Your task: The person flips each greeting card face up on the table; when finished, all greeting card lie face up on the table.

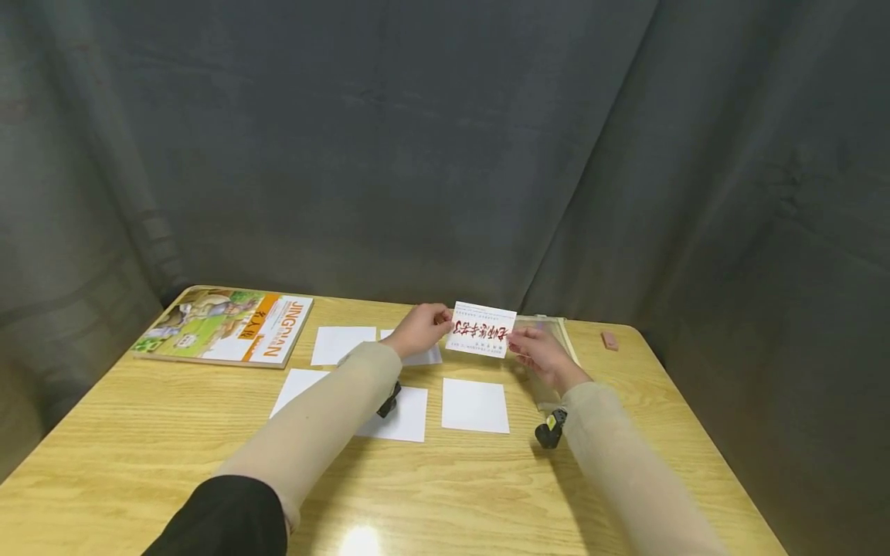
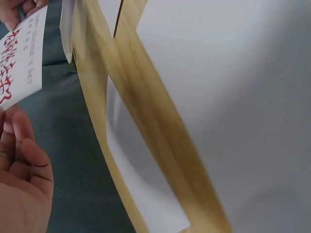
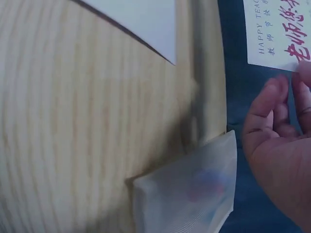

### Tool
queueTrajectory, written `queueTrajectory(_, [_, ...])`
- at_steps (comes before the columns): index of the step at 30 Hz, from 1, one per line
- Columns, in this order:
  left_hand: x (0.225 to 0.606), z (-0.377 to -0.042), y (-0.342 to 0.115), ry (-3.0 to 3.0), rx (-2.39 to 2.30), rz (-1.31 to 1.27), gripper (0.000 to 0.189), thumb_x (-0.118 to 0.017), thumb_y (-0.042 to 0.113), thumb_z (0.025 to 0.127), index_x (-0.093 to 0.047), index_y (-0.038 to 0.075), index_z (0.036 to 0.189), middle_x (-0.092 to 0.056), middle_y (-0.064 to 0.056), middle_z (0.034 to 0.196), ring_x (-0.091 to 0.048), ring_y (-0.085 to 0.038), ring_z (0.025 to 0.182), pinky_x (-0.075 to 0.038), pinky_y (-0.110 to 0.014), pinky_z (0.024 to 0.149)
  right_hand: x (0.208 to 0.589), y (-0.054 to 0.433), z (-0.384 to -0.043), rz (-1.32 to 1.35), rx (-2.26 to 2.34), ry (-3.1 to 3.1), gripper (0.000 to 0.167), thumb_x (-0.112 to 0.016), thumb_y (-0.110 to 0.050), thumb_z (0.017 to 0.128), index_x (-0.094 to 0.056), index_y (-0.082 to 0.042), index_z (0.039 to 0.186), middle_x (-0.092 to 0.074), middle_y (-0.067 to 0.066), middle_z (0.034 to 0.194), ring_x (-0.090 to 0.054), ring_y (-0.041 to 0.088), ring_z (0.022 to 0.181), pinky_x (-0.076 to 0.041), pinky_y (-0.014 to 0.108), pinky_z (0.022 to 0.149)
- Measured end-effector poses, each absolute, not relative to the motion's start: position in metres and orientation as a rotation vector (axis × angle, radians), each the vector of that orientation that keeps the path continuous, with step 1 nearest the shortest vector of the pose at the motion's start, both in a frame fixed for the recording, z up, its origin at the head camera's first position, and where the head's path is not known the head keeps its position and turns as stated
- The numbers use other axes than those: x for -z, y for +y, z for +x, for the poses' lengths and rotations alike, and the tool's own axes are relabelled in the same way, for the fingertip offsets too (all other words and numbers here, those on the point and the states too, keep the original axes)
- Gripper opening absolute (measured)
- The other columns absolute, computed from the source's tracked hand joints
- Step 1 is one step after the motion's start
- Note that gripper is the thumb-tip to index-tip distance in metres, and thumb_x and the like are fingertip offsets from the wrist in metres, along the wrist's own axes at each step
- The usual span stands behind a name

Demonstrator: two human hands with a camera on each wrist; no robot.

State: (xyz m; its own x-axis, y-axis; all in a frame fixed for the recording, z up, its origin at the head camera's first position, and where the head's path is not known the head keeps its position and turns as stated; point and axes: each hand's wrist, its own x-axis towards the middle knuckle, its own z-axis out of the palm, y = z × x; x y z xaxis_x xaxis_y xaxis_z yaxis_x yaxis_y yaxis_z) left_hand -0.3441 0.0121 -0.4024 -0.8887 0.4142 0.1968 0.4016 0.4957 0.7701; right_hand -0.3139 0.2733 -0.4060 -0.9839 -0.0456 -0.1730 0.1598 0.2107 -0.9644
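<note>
A white greeting card with red brush-style characters and small print reading "HAPPY TEACHERS' DAY" is held up above the far part of the table. My left hand pinches its left edge, and my right hand pinches its right edge between thumb and fingers. The lettering appears upside down in the head view. Below it on the table lies a blank white card, with other white cards to the left, partly covered by my left forearm. A translucent pouch lies behind my right hand.
At the far left of the wooden table lies a magazine with a colourful cover. A small pinkish block sits near the far right corner. Dark grey curtain hangs directly behind the table's back edge.
</note>
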Motion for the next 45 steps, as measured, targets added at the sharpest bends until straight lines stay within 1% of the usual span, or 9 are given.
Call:
queueTrajectory(9, [0.412,-0.345,0.008,2.475,-1.605,0.569,0.013,-0.060,0.011,0.104,-0.065,-0.001,0.105,-0.067,-0.009,0.088,-0.067,-0.025,0.081,-0.051,-0.029,0.070,0.408,0.273,-0.310,-0.012,1.797,2.348,0.009,-0.056,-0.007,0.105,-0.062,0.000,0.105,-0.058,-0.001,0.087,-0.054,0.010,0.079,-0.047,0.020,0.067])
queueTrajectory(14, [0.405,-0.346,0.008,2.530,-1.486,0.588,0.017,-0.062,0.013,0.104,-0.074,0.002,0.108,-0.069,-0.006,0.100,-0.058,-0.017,0.083,-0.048,-0.027,0.072,0.405,0.266,-0.309,-0.108,1.706,2.368,0.013,-0.056,-0.005,0.104,-0.064,0.005,0.108,-0.062,-0.001,0.088,-0.055,0.011,0.079,-0.047,0.023,0.068])
queueTrajectory(23, [0.407,-0.344,0.006,2.505,-1.378,0.550,0.015,-0.063,0.013,0.104,-0.074,0.004,0.103,-0.066,-0.004,0.095,-0.052,-0.016,0.082,-0.044,-0.027,0.071,0.402,0.249,-0.307,-0.058,1.609,2.534,0.029,-0.058,-0.013,0.106,-0.061,0.008,0.124,-0.064,0.011,0.112,-0.060,0.024,0.101,-0.050,0.043,0.093])
queueTrajectory(28, [0.410,-0.347,0.002,2.436,-1.687,0.360,0.013,-0.060,0.011,0.105,-0.067,0.000,0.104,-0.067,-0.015,0.103,-0.060,-0.026,0.091,-0.049,-0.028,0.072,0.408,0.241,-0.303,0.044,1.755,2.472,0.049,-0.060,-0.021,0.105,-0.048,0.009,0.142,-0.059,0.024,0.129,-0.059,0.037,0.121,-0.049,0.048,0.104])
queueTrajectory(31, [0.410,-0.348,0.004,2.345,-1.862,0.312,0.012,-0.059,0.008,0.105,-0.064,-0.003,0.101,-0.067,-0.023,0.106,-0.063,-0.035,0.096,-0.050,-0.026,0.069,0.411,0.235,-0.300,0.105,1.945,2.286,0.046,-0.059,-0.016,0.106,-0.047,0.011,0.142,-0.062,0.023,0.129,-0.064,0.029,0.115,-0.054,0.036,0.098])
queueTrajectory(34, [0.410,-0.347,0.009,2.253,-1.960,0.291,0.012,-0.059,0.007,0.104,-0.063,-0.003,0.099,-0.067,-0.026,0.106,-0.062,-0.035,0.095,-0.050,-0.028,0.070,0.414,0.224,-0.299,0.194,2.166,2.089,0.025,-0.056,-0.009,0.107,-0.056,0.009,0.125,-0.069,0.015,0.112,-0.069,0.015,0.097,-0.057,0.023,0.084])
queueTrajectory(37, [0.408,-0.342,0.015,2.190,-2.011,0.276,0.012,-0.059,0.007,0.104,-0.063,-0.002,0.096,-0.068,-0.022,0.100,-0.061,-0.029,0.089,-0.053,-0.036,0.077,0.416,0.213,-0.297,0.287,2.385,1.970,0.008,-0.055,-0.007,0.107,-0.059,0.000,0.105,-0.070,0.005,0.093,-0.068,0.008,0.080,-0.057,0.018,0.072])
queueTrajectory(39, [0.408,-0.339,0.018,2.166,-2.032,0.270,0.013,-0.059,0.007,0.103,-0.064,0.000,0.094,-0.068,-0.017,0.096,-0.060,-0.026,0.087,-0.052,-0.041,0.080,0.417,0.207,-0.296,0.310,2.505,1.935,0.010,-0.055,-0.007,0.107,-0.056,-0.003,0.098,-0.067,0.002,0.086,-0.067,0.007,0.076,-0.056,0.016,0.068])
queueTrajectory(45, [0.410,-0.334,0.019,2.234,-1.983,0.246,0.014,-0.058,0.009,0.103,-0.065,-0.003,0.098,-0.066,-0.013,0.095,-0.059,-0.023,0.088,-0.049,-0.033,0.074,0.415,0.211,-0.299,0.316,2.528,2.098,0.006,-0.057,-0.006,0.105,-0.053,-0.002,0.103,-0.063,0.001,0.082,-0.061,0.005,0.070,-0.051,0.014,0.062])
